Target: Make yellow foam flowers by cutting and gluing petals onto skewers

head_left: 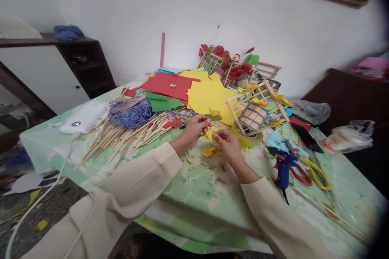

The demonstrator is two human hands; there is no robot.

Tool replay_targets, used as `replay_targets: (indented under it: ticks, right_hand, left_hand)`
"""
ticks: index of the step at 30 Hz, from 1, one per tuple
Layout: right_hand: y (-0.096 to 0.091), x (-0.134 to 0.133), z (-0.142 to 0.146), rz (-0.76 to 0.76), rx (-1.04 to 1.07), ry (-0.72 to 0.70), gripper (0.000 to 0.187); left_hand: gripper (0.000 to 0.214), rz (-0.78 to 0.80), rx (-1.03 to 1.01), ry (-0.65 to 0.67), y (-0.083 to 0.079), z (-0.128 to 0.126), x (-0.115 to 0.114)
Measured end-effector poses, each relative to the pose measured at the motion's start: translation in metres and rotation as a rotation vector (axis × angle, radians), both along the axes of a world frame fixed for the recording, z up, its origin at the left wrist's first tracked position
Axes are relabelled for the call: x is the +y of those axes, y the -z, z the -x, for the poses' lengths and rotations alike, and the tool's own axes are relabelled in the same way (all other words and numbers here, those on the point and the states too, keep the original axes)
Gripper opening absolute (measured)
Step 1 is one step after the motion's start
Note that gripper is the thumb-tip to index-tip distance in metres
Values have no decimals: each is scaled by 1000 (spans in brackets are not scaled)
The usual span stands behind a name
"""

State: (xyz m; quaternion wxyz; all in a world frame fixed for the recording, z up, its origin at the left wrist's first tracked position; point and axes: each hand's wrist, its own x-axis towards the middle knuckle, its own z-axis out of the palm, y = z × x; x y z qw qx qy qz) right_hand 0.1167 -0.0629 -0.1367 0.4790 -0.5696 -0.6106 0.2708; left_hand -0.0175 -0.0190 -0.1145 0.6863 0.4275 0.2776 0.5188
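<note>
Over the front middle of the table, my two hands are close together. My left hand [196,129] is closed in a pinch; whatever sits between its fingertips is too small to make out. My right hand [228,145] pinches a small yellow paper piece [210,136] by its edge, just below the left fingertips. Under them lies a yellow paper petal [208,152] among scraps. A yellow flower with a green leaf [215,116] rests just beyond my left fingers. Beside my right hand is a roll of clear tape [251,139], with a stick frame [258,109] tilted over it.
Wooden sticks [121,141], purple yarn [132,113] and a white device with a cable [83,118] lie left. Yellow sheets [209,95] and red paper [170,85] lie behind. A blue glue gun [283,168], scissors [317,174] and a phone [307,137] lie right.
</note>
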Motion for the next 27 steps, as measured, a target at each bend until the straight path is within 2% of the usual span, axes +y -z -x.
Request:
replay_targets:
  ticks: [2,5,10,14,19,23,27]
  right_hand:
    - [-6,-3,-2,19,195,8,20]
    - [-11,-8,-2,-19,303,53,21]
    - [-12,-13,1,-128,161,118,12]
    - [-11,-14,1,-136,83,139,10]
    - [-9,-14,1,-158,122,117,11]
    - [-6,-15,-2,-197,182,32,15]
    - [-5,-15,-8,-329,27,0,23]
  left_hand:
    - [19,-8,35,18,0,-2,-4]
    - [21,-23,68,74,1,-4,-9]
    - [25,14,117,156,0,-6,-15]
    - [26,25,133,146,-1,-8,-20]
    - [28,31,178,133,2,-10,-20]
    - [30,63,156,115,3,-10,-17]
    - [33,99,89,87,2,-8,-15]
